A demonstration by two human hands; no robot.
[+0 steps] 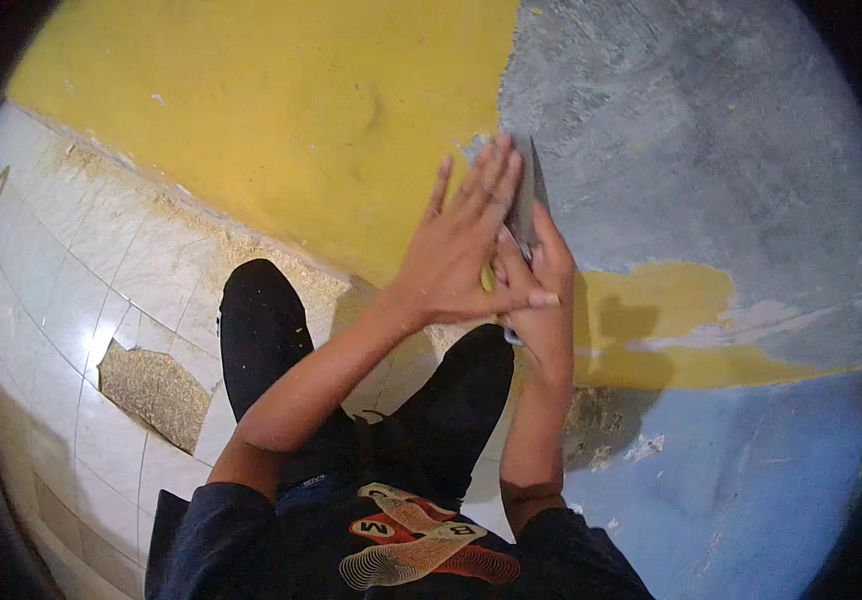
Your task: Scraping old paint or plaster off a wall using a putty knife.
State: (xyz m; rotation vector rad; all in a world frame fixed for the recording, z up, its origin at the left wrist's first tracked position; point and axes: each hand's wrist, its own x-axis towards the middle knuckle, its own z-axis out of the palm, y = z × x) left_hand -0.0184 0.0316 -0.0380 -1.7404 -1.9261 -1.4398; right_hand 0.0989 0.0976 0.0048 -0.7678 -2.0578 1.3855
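Note:
My right hand point(547, 277) grips a flat metal scraper blade point(527, 199), a putty knife by its look, with its tip up against the wall. Its handle is mostly hidden by my fingers. My left hand point(465, 232) lies beside the blade with fingers spread, its thumb crossing over the right hand; it looks slightly blurred. Behind the blade, yellow paint point(288, 135) meets a bare grey wall surface point(686, 150) along a ragged edge.
Yellow flakes and dust point(251, 247) lie along the foot of the wall. My knees are bent over white floor tiles point(123, 262), one stretch showing a rough broken patch point(157, 394). A light blue painted surface point(708, 480) spreads at the lower right, beside a remaining yellow strip point(648, 300).

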